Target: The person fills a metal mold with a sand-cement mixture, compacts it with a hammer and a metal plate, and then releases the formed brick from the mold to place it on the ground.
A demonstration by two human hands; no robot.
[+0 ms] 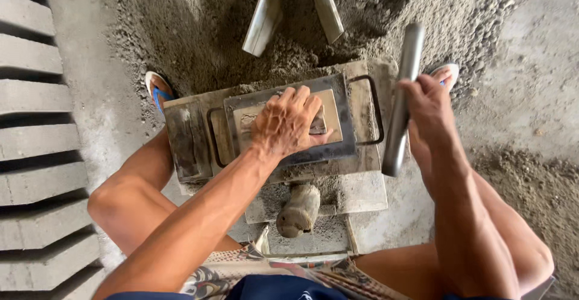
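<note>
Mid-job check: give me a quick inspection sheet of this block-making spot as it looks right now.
Surface: concrete floor, dusty, with a grey sand-cement heap ahead.
Job's things: metal block mould on a worn base; flat press plate in its opening; steel bar tilted at the right.
Clutter: two metal blades stuck in the heap; a caked wooden handle below the mould.
Grippers: left hand pressing on the plate; right hand gripping the bar.
Cables: nothing seen.
Surroundings: rows of grey moulded blocks at left; feet in sandals straddle the mould.
</note>
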